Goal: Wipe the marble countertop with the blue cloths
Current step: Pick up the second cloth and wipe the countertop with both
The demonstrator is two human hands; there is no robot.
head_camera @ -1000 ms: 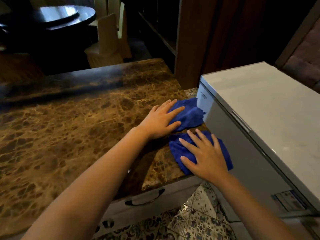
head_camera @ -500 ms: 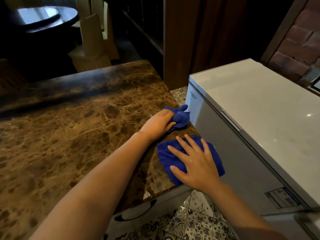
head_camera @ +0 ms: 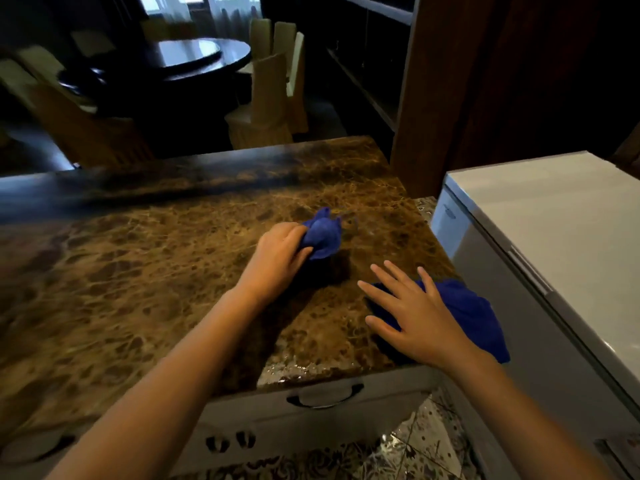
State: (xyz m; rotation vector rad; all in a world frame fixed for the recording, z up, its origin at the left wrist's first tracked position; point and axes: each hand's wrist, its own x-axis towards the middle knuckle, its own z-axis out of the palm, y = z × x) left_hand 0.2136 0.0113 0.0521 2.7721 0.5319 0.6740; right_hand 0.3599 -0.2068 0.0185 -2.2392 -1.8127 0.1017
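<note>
- Sliding inward is what's just happened on the left side: the left hand (head_camera: 282,258) has dragged its bunched-up blue cloth (head_camera: 322,236) away from the right-hand edge of the brown veined marble countertop (head_camera: 138,271) and it now sits further in on the slab, well clear of the white chest freezer (head_camera: 554,244).
- That hand is clenched around the wad, fingers curled over the near side with the cloth sticking out past the knuckles. A second ago it was flat on the fabric, so it's gone from pressing to gripping.
- Over to the right, the right hand (head_camera: 420,318) has barely shifted. It's fully open, fingers spread, palm down on the flat blue cloth (head_camera: 474,317), which lies at the near right corner of the top with one edge hanging over the side toward the freezer.
- It isn't gripping anything, just pressing down.
- My read: the corner strip has had its pass and the wiping is moving leftward. Most of the marble to the left looks not yet done, so early days.
</note>
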